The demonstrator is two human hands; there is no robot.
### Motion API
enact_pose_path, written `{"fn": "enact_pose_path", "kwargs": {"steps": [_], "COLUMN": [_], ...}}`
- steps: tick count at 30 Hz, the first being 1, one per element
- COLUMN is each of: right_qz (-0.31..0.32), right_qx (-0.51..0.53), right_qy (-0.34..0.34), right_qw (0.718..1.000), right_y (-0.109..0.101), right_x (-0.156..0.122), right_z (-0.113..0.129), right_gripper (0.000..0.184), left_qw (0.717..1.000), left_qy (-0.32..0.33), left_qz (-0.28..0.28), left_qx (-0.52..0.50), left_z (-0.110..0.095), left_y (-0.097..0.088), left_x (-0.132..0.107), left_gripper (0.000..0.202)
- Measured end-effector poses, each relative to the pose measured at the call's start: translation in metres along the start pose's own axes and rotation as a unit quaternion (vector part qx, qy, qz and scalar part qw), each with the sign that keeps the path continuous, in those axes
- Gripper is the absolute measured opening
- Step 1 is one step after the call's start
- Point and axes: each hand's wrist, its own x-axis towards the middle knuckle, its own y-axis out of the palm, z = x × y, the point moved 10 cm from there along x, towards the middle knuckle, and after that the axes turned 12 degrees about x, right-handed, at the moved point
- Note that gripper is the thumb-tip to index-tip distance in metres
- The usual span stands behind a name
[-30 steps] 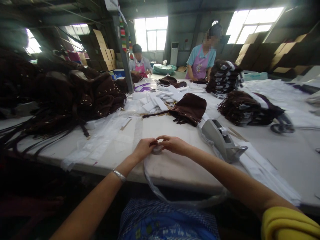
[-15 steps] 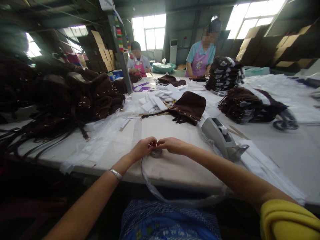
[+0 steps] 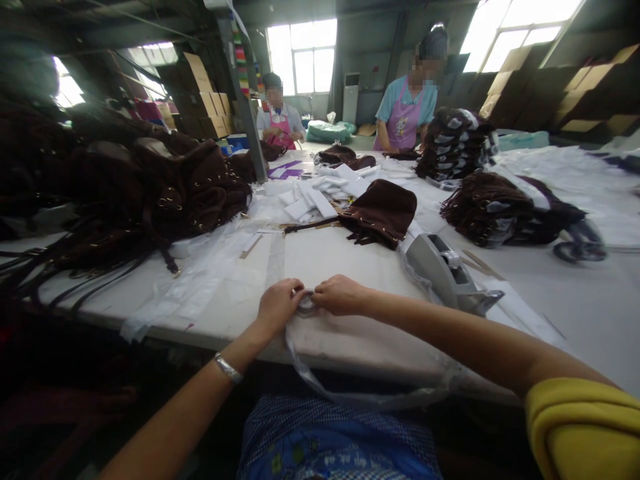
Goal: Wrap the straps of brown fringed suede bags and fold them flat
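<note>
**One small coil (image 3: pixel 306 306) of translucent strip (image 3: pixel 320 388), held near the edge of a white worktable (image 3: pixel 317 257)**

The coil is sitting close to the tabletop's near edge; whether it is touching the surface cannot be told. The left hand (image 3: pixel 278 307) is pinching the coil's left side between thumb and bent fingers. The right hand (image 3: pixel 341 295) is gripping its right side with fingers bunched together, their tips partly hidden. The strip is drooping below the table edge in a long loop, passing above a blue apron (image 3: pixel 325 447) and running toward the right forearm. A silvery band (image 3: pixel 229 368) is encircling the left wrist; a yellow sleeve (image 3: pixel 580 420) is covering the right upper arm.

Beyond the right forearm, a grey tape dispenser (image 3: pixel 431 263) is standing near a dark brown bag (image 3: pixel 385 208), whose thin strap is trailing leftward. Flat white packets (image 3: pixel 313 200) are lying loosely piled behind that strap. At left, a heap of brown bags (image 3: pixel 200 180) is spilling straps toward the near edge. At right, a bundle of fringed brown pieces (image 3: pixel 493 213) is resting in front of a taller stack (image 3: pixel 450 147). Across the table, a seated-looking co-worker (image 3: pixel 280 123) and a standing co-worker (image 3: pixel 404 120) are wearing pinkish aprons.
</note>
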Motion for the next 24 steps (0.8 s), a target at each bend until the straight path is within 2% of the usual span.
{"fn": "enact_pose_path", "kwargs": {"steps": [4, 6, 8, 12, 15, 17, 20, 22, 24], "right_qz": [-0.037, -0.044, -0.042, -0.017, -0.009, -0.025, -0.081, -0.108, -0.106], "right_qx": [0.024, 0.032, 0.04, 0.009, -0.022, -0.019, 0.018, 0.042, 0.054], "right_qy": [0.126, 0.145, 0.11, -0.011, -0.04, -0.01, 0.09, 0.154, 0.175], "right_qw": [0.991, 0.988, 0.992, 1.0, 0.999, 0.999, 0.993, 0.981, 0.977], "right_y": [0.0, -0.003, -0.007, -0.007, 0.002, 0.008, 0.008, 0.005, 0.002], "right_x": [-0.002, -0.007, -0.011, -0.023, -0.027, -0.025, -0.022, -0.023, -0.025], "right_z": [0.004, 0.003, 0.002, -0.001, 0.0, 0.003, 0.006, 0.004, 0.003], "right_gripper": [0.02, 0.025, 0.029, 0.032, 0.028, 0.028, 0.032, 0.036, 0.037], "left_qw": [0.999, 0.998, 0.996, 0.982, 0.978, 0.985, 0.994, 0.995, 0.994], "left_qy": [-0.008, 0.0, 0.027, 0.11, 0.124, 0.098, 0.048, 0.029, 0.025], "left_qz": [0.03, 0.047, 0.067, 0.125, 0.134, 0.113, 0.08, 0.083, 0.099], "left_qx": [-0.016, -0.033, -0.054, -0.094, -0.1, -0.088, -0.057, -0.047, -0.05], "left_z": [0.007, 0.008, 0.004, -0.017, -0.024, -0.02, -0.007, -0.001, 0.002], "left_y": [0.004, 0.007, 0.011, 0.022, 0.027, 0.026, 0.022, 0.021, 0.023], "left_x": [-0.003, 0.0, 0.005, 0.011, 0.014, 0.014, 0.009, 0.007, 0.006], "left_gripper": [0.02, 0.022, 0.022, 0.023, 0.022, 0.02, 0.027, 0.031, 0.03]}}
